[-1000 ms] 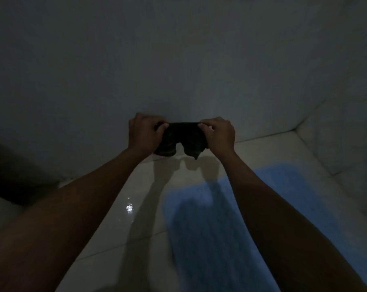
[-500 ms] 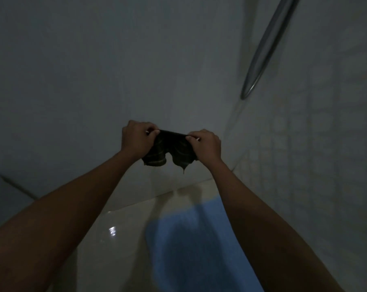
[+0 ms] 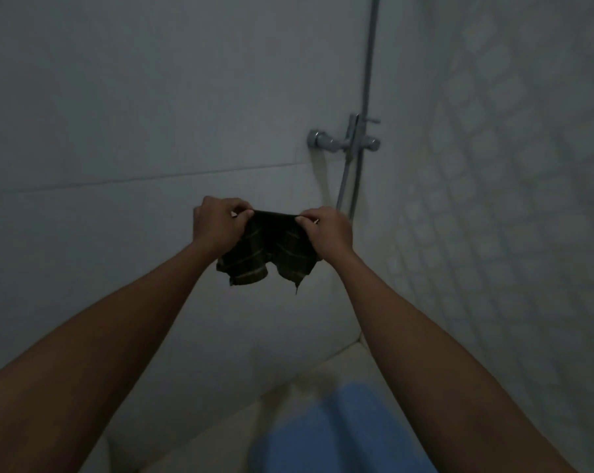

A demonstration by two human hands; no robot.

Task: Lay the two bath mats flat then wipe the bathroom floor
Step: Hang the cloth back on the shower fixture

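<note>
- Dark striped cloth (image 3: 270,252) hangs between left hand (image 3: 217,225) and right hand (image 3: 329,230), each pinching a top corner, chest-high before the wall.
- Blue bath mat (image 3: 340,435) lies on the floor (image 3: 193,438) below.
- Advice: fold the cloth into a pad, then wipe bare tile around the mat.

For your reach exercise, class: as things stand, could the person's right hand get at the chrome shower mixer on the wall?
Probably not yet: the right hand pinches the dark striped cloth together with the left hand. The chrome shower mixer sits above with nothing between.
</note>
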